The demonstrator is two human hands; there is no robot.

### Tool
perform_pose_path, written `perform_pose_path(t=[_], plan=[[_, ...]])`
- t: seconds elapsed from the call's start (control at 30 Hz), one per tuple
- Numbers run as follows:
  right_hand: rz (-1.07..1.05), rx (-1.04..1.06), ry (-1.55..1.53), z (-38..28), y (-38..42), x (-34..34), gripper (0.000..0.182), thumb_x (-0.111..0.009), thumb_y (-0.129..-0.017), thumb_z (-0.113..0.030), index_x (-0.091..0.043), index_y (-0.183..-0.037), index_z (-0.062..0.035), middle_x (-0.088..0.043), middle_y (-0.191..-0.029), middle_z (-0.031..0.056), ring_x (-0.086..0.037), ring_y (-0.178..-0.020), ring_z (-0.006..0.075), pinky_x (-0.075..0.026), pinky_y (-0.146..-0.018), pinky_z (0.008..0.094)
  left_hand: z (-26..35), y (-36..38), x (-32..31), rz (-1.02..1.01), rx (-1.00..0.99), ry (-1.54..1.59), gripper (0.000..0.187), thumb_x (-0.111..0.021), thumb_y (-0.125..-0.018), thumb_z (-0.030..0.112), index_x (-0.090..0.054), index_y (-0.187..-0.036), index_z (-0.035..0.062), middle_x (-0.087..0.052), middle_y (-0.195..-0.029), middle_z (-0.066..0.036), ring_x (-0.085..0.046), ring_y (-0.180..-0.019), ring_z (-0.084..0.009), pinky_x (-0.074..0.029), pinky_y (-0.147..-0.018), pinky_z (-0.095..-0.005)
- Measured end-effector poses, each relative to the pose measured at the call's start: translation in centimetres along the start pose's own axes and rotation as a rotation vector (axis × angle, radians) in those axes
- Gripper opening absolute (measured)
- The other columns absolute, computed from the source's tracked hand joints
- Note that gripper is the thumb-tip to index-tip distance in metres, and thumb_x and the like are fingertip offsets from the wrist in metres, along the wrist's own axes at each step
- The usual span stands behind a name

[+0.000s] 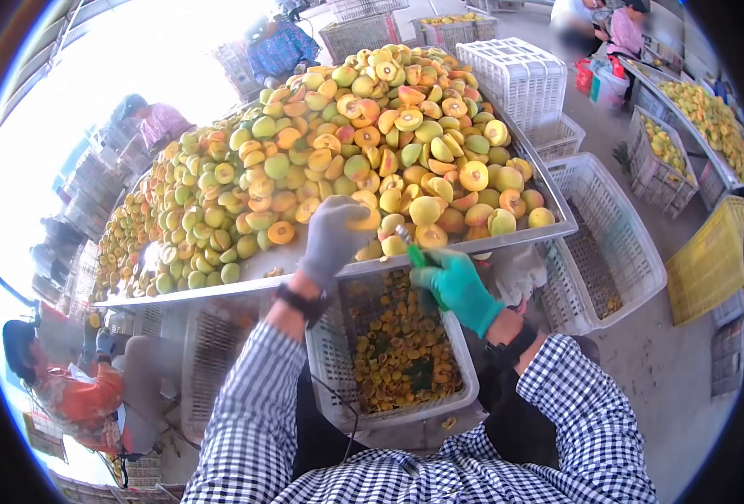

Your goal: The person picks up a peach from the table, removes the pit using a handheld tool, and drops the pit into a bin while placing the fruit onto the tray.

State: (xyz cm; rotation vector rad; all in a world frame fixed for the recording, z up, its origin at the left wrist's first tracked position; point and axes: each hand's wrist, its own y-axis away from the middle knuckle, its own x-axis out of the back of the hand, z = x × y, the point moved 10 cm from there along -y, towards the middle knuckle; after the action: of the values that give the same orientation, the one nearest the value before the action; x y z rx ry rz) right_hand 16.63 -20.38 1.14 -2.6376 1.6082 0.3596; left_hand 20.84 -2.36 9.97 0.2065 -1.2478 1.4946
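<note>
The left hand (331,239), in a grey glove, closes over a peach half (363,220) at the counter's near edge (246,290). The right hand (458,288), in a green glove, grips a small tool (406,239) just beside the heaped fruit. Below the edge a white crate (331,370) holds pits; another crate (620,252) stands right.

A heap of halved peaches (372,126) is piled along the long tray table (548,189) — thickest toward its far right end. At the near edge, the left hand (331,239) is laid on a peach half (363,220), with the right hand (458,287) just beside it, to the right. Below that edge a crate of pits (401,353) is set. To the right, a nearly bare crate (615,244) is placed — behind it, an upturned crate (519,76).
</note>
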Motion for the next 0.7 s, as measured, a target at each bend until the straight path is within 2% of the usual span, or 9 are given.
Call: perform_pose_path(t=[0.07,0.17,0.2,0.3,0.33,0.4,0.5,0.63,0.7], plan=[[0.039,-0.058,-0.17,0.2,-0.9,-0.5,0.019,-0.07,-0.089,-0.016,-0.063,-0.099,-0.0014,-0.064,-0.075,0.0039,-0.06,-0.054,0.0122,-0.047,-0.047,0.0256,4.2,2.8,1.3,0.058,-0.126,0.104,0.046,-0.08,-0.063,-0.005,-0.073,-0.107,0.004,-0.06,-0.127,-0.017,-0.063,-0.113,-0.0293,-0.052,-0.096,-0.037],[0.021,-0.081,-0.285,0.6,-1.7,-1.8,0.018,-0.071,-0.086,-0.011,-0.063,-0.101,-0.0043,-0.063,-0.073,0.0025,-0.058,-0.05,0.0118,-0.045,-0.044,0.0249,9.2,5.8,2.0,0.054,-0.075,0.01,0.059,-0.076,-0.062,-0.001,-0.067,-0.12,0.007,-0.057,-0.13,-0.021,-0.057,-0.117,-0.0399,-0.049,-0.098,-0.0402],[0.013,-0.072,-0.278,0.7,-2.0,-2.3,0.019,-0.071,-0.086,-0.011,-0.063,-0.102,-0.0043,-0.063,-0.072,0.0023,-0.058,-0.049,0.0119,-0.045,-0.043,0.0247,9.7,6.4,2.6,0.021,-0.008,0.054,0.07,-0.074,-0.072,-0.001,-0.053,-0.139,0.006,-0.052,-0.139,-0.019,-0.055,-0.123,-0.0383,-0.048,-0.102,-0.0404],[-0.027,-0.034,-0.259,0.6,-2.2,-4.0,0.021,-0.07,-0.085,-0.008,-0.064,-0.104,-0.0037,-0.064,-0.074,0.0025,-0.059,-0.051,0.012,-0.046,-0.044,0.0247,3.4,9.7,1.2,0.115,0.516,1.027,0.062,-0.067,-0.089,0.004,-0.041,-0.145,0.0008,-0.053,-0.138,-0.016,-0.054,-0.127,-0.0322,-0.047,-0.104,-0.0382],[-0.063,-0.032,-0.23,0.4,-2.2,-4.6,0.022,-0.07,-0.085,-0.007,-0.064,-0.106,-0.0033,-0.064,-0.076,0.0025,-0.06,-0.052,0.0118,-0.046,-0.044,0.0248,1.7,10.6,-0.7,0.065,0.601,1.262,0.05,-0.053,-0.103,0.023,-0.039,-0.144,-0.0023,-0.056,-0.132,-0.013,-0.058,-0.121,-0.0257,-0.054,-0.095,-0.0386],[-0.143,-0.065,-0.034,1.2,-2.4,-5.6,0.027,-0.07,-0.086,-0.008,-0.065,-0.112,-0.0016,-0.068,-0.08,0.0068,-0.065,-0.06,0.0145,-0.049,-0.049,0.0294,2.0,12.3,-2.0,-0.126,0.783,1.499,0.049,-0.046,-0.105,0.035,-0.044,-0.14,0.0002,-0.059,-0.128,-0.013,-0.061,-0.114,-0.0256,-0.057,-0.086,-0.0396],[0.018,0.707,0.716,-3.1,-0.7,-7.5,0.028,-0.071,-0.088,-0.015,-0.065,-0.112,-0.0007,-0.07,-0.082,0.012,-0.068,-0.067,0.0217,-0.051,-0.055,0.0353,0.3,14.1,-2.8,-0.063,0.964,1.597,0.052,-0.039,-0.104,0.049,-0.051,-0.129,0.0049,-0.063,-0.117,-0.011,-0.066,-0.1,-0.025,-0.058,-0.071,-0.0402],[0.08,0.81,1.079,-4.0,1.8,-9.2,0.03,-0.074,-0.086,-0.019,-0.063,-0.108,-0.0015,-0.069,-0.088,0.014,-0.068,-0.08,0.0307,-0.053,-0.06,0.0387,-2.0,15.7,-2.9,0.087,1.041,1.651,0.045,-0.052,-0.1,0.048,-0.054,-0.123,0.0087,-0.064,-0.117,-0.01,-0.067,-0.101,-0.0259,-0.06,-0.073,-0.0419],[0.047,0.93,1.205,-3.8,2.8,-11.0,0.032,-0.075,-0.084,-0.016,-0.062,-0.109,-0.0008,-0.063,-0.08,0.0115,-0.064,-0.069,0.0295,-0.051,-0.055,0.0397,-2.3,16.0,-2.6,0.116,1.047,1.534,0.045,-0.052,-0.1,0.049,-0.054,-0.121,0.0087,-0.064,-0.115,-0.01,-0.068,-0.099,-0.0259,-0.06,-0.07,-0.0409]])
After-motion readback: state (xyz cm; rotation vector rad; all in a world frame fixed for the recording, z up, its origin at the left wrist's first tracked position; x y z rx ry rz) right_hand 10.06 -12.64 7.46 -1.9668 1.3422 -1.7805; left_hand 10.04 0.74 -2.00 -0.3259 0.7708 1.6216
